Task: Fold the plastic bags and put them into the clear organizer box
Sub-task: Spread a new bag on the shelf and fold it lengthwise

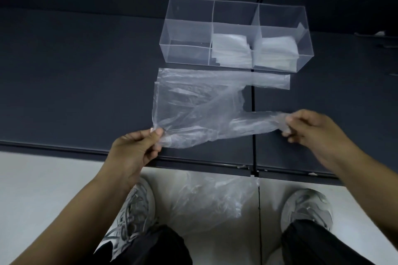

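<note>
A thin clear plastic bag (193, 103) lies flat on the dark shelf (75, 92) just in front of the organizer box (187, 28), whose middle and right compartments hold folded bags. The left hand (133, 148) pinches the bag's near bottom corner, and the right hand (310, 129) pinches what seems to be the near handle loop. The film looks light, limp and slippery, so holding corners and edges taut should serve best.

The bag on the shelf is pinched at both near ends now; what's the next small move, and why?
Probably fold the near edge over onto the far edge. The left hand pinches the bag at its near corner, the right hand grips the near handle, and the far handle lies flat beside the organizer box, so the bag is spread ready for halving lengthwise.
</note>
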A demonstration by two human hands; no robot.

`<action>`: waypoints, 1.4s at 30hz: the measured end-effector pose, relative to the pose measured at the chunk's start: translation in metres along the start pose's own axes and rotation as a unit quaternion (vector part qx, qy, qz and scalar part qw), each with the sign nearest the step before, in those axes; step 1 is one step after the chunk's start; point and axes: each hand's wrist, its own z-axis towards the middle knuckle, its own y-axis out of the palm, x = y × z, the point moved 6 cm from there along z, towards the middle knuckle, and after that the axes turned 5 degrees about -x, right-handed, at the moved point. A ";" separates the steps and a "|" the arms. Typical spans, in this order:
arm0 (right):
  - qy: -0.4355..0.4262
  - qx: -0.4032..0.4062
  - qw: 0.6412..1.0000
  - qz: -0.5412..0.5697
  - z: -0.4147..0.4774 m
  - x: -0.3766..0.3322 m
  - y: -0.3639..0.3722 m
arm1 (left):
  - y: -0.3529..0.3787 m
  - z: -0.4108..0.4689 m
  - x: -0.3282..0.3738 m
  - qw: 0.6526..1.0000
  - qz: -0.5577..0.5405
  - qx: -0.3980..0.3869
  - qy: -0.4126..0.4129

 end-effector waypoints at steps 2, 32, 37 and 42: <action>0.033 0.029 0.999 0.011 -0.005 0.011 -0.021 | -0.001 0.001 0.000 1.000 -0.012 0.012 0.004; -0.300 -0.112 0.785 -0.531 -0.034 -0.014 0.151 | 0.076 0.004 -0.002 0.620 0.700 0.002 0.355; -0.190 -0.013 0.761 -0.620 -0.019 0.024 0.085 | 0.066 0.013 -0.007 0.580 0.740 0.007 0.339; 0.005 0.132 0.806 -0.577 -0.026 0.043 -0.028 | 0.068 0.010 -0.005 0.572 0.745 -0.001 0.343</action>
